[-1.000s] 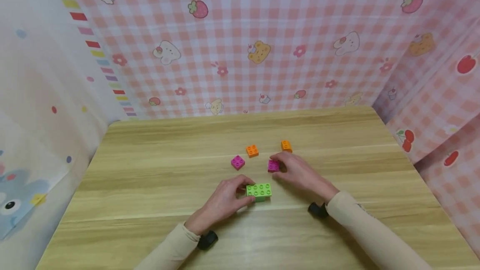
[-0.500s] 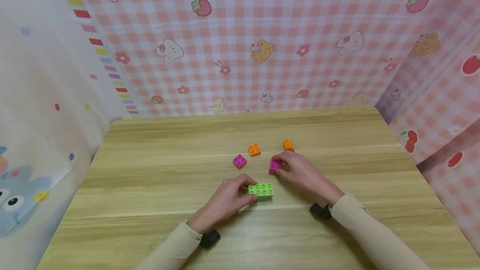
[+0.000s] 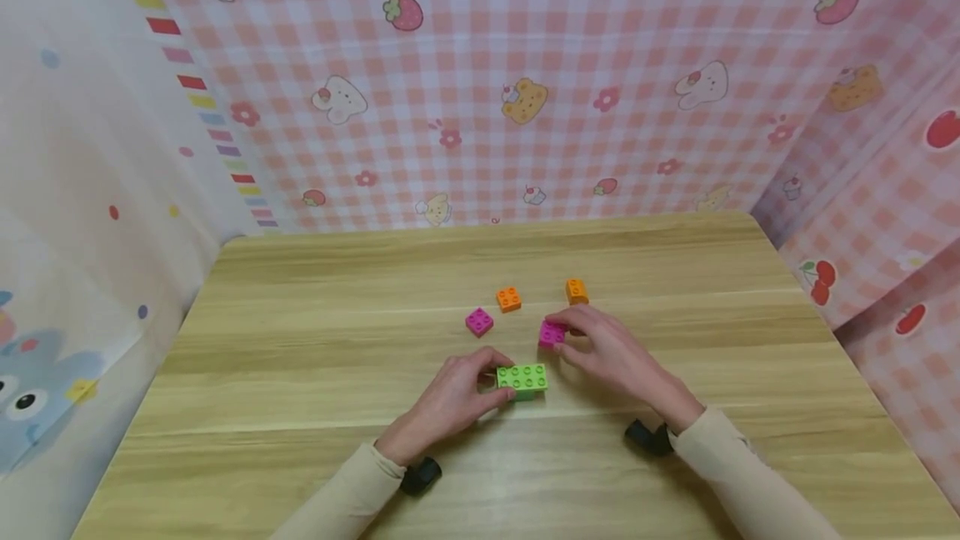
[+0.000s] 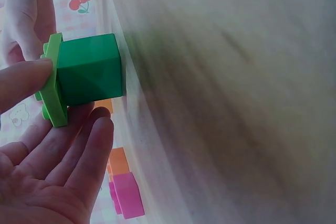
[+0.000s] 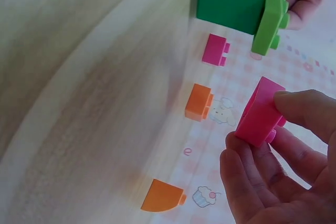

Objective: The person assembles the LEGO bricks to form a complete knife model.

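My left hand (image 3: 459,397) pinches a light green eight-stud piece (image 3: 522,377) by its left end, thumb in front and fingers behind. Under that piece sits a dark green brick (image 4: 90,69), joined to it and standing at the tabletop. With thumb and fingertips my right hand (image 3: 611,352) holds a magenta four-stud brick (image 5: 261,113), slightly tilted and raised off the table in the right wrist view. It is behind and to the right of the green stack, apart from it.
A second magenta brick (image 3: 479,322) and an orange four-stud brick (image 3: 508,299) lie behind the green stack. Beyond my right hand is an orange brick with a curved side (image 3: 577,291). Patterned cloth (image 3: 420,65) hangs behind the wooden table (image 3: 315,307).
My right hand has closed on the magenta brick, lifted it slightly and turned it; the right forearm shifted a little toward the near right. My left hand keeps its grip on the green stack.
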`<action>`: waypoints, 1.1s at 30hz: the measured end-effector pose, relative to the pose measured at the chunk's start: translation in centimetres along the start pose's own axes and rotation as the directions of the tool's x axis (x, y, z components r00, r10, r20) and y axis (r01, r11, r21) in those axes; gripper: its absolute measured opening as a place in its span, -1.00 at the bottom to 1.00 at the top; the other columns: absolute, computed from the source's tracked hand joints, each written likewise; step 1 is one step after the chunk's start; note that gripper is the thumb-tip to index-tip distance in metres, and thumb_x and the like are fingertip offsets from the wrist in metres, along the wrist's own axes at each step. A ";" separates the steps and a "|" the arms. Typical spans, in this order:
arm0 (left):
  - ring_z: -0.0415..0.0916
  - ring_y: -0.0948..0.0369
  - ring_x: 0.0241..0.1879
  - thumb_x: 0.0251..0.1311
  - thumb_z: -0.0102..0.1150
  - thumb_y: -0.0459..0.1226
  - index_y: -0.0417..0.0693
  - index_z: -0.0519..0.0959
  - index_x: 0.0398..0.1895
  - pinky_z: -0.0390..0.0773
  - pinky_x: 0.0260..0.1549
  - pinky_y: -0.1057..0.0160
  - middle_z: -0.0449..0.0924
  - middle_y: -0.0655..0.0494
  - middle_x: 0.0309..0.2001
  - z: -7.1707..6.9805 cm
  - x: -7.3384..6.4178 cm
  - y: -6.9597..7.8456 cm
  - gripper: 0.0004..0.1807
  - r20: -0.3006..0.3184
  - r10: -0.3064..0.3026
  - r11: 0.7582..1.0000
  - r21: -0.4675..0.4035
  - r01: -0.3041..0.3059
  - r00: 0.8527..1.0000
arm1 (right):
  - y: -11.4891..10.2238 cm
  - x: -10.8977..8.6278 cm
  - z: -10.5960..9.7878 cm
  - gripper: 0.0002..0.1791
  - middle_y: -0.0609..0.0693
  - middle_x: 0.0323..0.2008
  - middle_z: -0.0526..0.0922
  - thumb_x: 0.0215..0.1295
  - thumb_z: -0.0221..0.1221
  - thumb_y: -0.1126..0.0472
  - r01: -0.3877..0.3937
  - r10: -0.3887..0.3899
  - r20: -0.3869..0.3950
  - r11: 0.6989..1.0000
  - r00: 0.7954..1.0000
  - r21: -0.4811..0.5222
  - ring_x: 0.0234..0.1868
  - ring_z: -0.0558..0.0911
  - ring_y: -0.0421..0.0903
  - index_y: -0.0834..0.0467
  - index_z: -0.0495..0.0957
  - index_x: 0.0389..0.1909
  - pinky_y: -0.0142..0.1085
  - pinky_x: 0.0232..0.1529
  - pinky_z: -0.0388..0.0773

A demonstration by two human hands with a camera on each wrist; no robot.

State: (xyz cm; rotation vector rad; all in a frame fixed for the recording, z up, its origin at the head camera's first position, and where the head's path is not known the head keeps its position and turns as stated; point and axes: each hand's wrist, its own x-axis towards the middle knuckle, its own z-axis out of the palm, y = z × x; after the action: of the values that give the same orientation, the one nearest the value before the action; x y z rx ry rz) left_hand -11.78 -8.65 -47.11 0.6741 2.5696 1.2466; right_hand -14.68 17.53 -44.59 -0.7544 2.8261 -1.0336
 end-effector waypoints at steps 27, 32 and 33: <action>0.68 0.16 -0.08 0.28 0.43 -0.22 -0.11 0.64 0.07 0.67 -0.03 0.15 0.74 0.03 -0.01 -0.1 0.1 -0.1 -0.66 -0.009 -0.011 1.000 0.008 0.011 1.000 | -1.9 -1.0 0.6 -0.60 -0.03 0.07 0.66 0.34 0.37 0.26 0.089 -0.088 -0.024 0.991 0.996 0.100 0.09 0.66 -0.04 0.16 0.63 0.19 -0.12 0.13 0.66; 0.67 0.18 -0.10 0.28 0.43 -0.22 -0.11 0.65 0.06 0.67 -0.05 0.16 0.75 0.05 -0.03 0.0 0.1 -0.2 -0.67 -0.010 -0.006 1.000 0.006 0.006 1.000 | -2.1 -1.2 1.0 -0.61 -0.05 0.08 0.67 0.36 0.37 0.23 0.104 -0.103 -0.014 0.990 0.995 0.098 0.08 0.66 -0.06 0.13 0.63 0.19 -0.11 0.11 0.67; 0.67 0.18 -0.10 0.28 0.43 -0.22 -0.11 0.65 0.06 0.66 -0.05 0.16 0.75 0.05 -0.03 0.0 0.1 -0.2 -0.67 -0.010 -0.005 1.000 0.006 0.005 1.000 | -2.1 -1.2 1.0 -0.61 -0.05 0.08 0.67 0.36 0.37 0.23 0.109 -0.108 -0.014 0.989 0.994 0.099 0.08 0.66 -0.06 0.13 0.63 0.19 -0.11 0.11 0.67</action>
State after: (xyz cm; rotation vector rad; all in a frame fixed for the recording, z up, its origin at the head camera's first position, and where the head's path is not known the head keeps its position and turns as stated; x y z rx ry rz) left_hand -11.88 -8.70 -47.28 0.6644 2.5828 1.2445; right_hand -12.48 16.09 -44.22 -0.9047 2.7432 -1.1860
